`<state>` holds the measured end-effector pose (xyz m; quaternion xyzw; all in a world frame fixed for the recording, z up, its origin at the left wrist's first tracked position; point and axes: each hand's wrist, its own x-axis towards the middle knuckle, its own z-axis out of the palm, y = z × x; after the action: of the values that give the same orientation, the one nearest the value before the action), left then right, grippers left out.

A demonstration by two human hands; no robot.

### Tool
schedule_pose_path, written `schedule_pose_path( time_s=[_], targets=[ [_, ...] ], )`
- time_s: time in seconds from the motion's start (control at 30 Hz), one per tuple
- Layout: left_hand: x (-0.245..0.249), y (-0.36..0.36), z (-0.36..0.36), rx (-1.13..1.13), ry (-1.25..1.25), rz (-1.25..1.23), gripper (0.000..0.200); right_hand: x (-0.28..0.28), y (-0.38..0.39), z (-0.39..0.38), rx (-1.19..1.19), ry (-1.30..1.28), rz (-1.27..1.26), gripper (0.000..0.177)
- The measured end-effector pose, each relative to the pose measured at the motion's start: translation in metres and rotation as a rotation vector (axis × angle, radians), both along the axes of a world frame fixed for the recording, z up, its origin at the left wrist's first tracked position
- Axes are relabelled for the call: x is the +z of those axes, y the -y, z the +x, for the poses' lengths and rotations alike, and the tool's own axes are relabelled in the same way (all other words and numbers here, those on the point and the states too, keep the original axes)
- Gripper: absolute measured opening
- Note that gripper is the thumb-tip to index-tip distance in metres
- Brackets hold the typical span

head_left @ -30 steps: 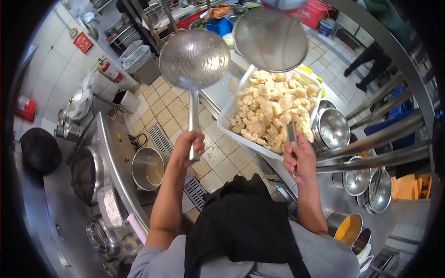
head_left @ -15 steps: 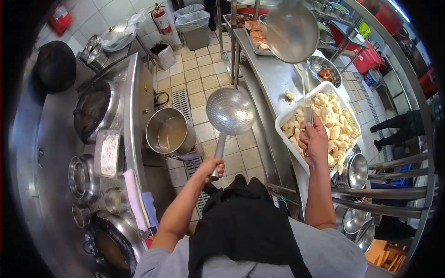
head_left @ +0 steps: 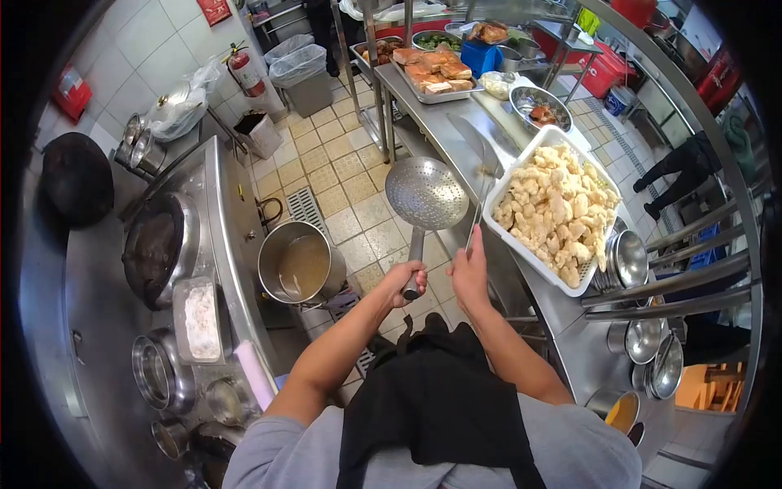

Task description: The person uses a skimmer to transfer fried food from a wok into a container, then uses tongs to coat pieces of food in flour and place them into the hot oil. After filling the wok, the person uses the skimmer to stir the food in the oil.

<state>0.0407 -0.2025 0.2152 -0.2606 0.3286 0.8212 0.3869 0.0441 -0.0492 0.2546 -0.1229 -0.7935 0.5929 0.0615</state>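
Note:
My left hand [head_left: 409, 282] is wrapped round the handle of a large perforated skimmer [head_left: 426, 193], held over the tiled floor between the two counters. My right hand [head_left: 468, 269] grips the handle of a long-handled ladle [head_left: 477, 155], whose head is seen edge-on, tilted over the right counter. To the right of that hand, a white plastic basket [head_left: 533, 262] heaped with pale battered pieces [head_left: 557, 208] sits on the steel counter. The skimmer and the ladle are close together, their handles nearly side by side.
A deep pot of brownish liquid [head_left: 303, 266] stands left of my hands. A tray of white powder [head_left: 201, 318] and woks [head_left: 155, 248] are on the left counter [head_left: 236, 244]. Steel rails [head_left: 676, 285] and stacked bowls [head_left: 631, 259] lie right. A person's legs [head_left: 680, 171] show beyond.
My right hand has moved left, away from over the basket, and the ladle has turned from face-on to edge-on. My left hand has moved up and right with the skimmer. The view has shifted.

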Motion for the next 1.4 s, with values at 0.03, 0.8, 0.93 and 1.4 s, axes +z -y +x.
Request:
schedule_pose_path(
  time_s=[0.03,0.8,0.93,1.4],
  targets=[
    [-0.001,0.002,-0.001,0.005,0.006,0.01,0.014,0.027,0.003,0.019,0.046,0.044,-0.326,0.058],
    [0.176,-0.027,0.008,-0.248,-0.527,-0.352,0.024,0.159,-0.099,0.066,0.558,-0.103,-0.984,0.063],
    [0.176,-0.066,0.012,-0.296,-0.594,-0.483,0.029,0.168,-0.118,0.06,0.58,-0.131,-0.969,0.063],
    [0.128,-0.003,0.059,0.22,-0.231,0.221,0.017,0.128,-0.111,0.025,0.519,0.341,-1.279,0.046]
  ],
)
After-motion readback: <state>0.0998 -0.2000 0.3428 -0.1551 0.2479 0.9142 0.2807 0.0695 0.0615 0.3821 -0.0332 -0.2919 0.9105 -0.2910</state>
